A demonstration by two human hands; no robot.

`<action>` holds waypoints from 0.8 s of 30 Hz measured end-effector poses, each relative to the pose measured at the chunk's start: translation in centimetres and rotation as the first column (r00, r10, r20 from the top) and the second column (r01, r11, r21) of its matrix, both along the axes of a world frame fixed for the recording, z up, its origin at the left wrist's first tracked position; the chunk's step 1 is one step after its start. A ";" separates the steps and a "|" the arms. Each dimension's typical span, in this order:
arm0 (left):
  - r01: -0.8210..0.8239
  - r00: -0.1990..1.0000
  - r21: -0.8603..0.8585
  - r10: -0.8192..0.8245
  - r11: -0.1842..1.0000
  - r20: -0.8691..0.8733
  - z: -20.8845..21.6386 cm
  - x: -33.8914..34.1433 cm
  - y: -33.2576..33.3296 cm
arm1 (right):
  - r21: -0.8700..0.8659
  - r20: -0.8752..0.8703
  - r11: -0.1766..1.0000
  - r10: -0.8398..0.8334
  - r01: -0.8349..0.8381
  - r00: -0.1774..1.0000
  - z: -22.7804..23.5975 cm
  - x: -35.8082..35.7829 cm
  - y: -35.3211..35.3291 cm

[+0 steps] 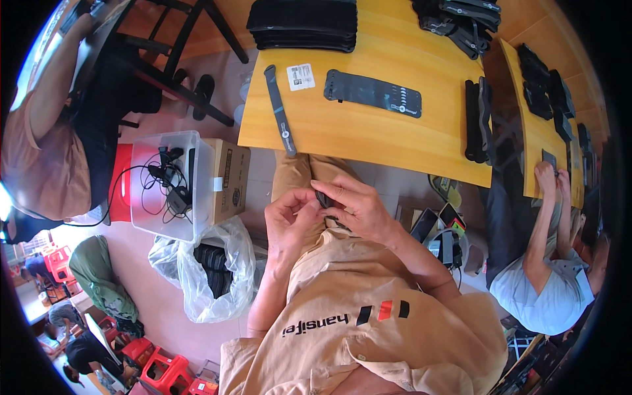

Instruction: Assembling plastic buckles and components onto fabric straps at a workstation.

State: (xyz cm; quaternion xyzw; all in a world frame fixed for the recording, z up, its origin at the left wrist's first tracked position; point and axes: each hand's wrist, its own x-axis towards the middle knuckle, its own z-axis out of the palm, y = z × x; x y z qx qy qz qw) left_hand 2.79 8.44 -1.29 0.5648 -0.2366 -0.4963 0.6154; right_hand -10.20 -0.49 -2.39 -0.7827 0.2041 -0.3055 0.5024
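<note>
In front of my lap, my left hand [289, 216] and my right hand [359, 205] meet with bent fingers. Between them is a small dark folded piece [323, 199], perhaps a strap; the fingers cover most of it. On the yellow table [355, 141] ahead lies a narrow dark strap [279, 108], its near end at the edge. A white label sheet [301, 77] is beside it. Farther right rests a wide dark printed band [374, 93] with a row of pale marks.
A stack of black folded bands [303, 29] and more dark bands [471, 23] occupy the table's far side. At left stand a translucent bin of cables [197, 187], a cardboard box [230, 178] and a plastic bag [191, 289]. A co-worker [546, 283] sits at right.
</note>
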 end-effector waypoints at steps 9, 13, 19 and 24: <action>0.110 0.892 0.069 -0.067 0.992 -0.447 -0.6 0.7 0.2 | 0.031 0.027 0.997 0.064 -0.065 0.998 -0.7 -1.0 0.1; 0.101 0.959 0.100 -0.070 0.990 -0.274 -1.3 0.1 0.4 | 0.068 -0.008 0.998 -0.009 0.010 1.000 0.6 -1.6 0.5; 0.053 0.994 0.151 -0.037 0.987 -0.107 -0.6 -3.0 0.3 | -0.081 -0.085 0.970 -0.236 0.230 0.968 0.7 -4.2 1.5; 0.113 0.981 0.146 -0.086 0.983 -0.174 -0.8 -4.3 -0.1 | -0.052 -0.097 0.949 -0.315 0.312 0.944 0.4 -4.8 1.7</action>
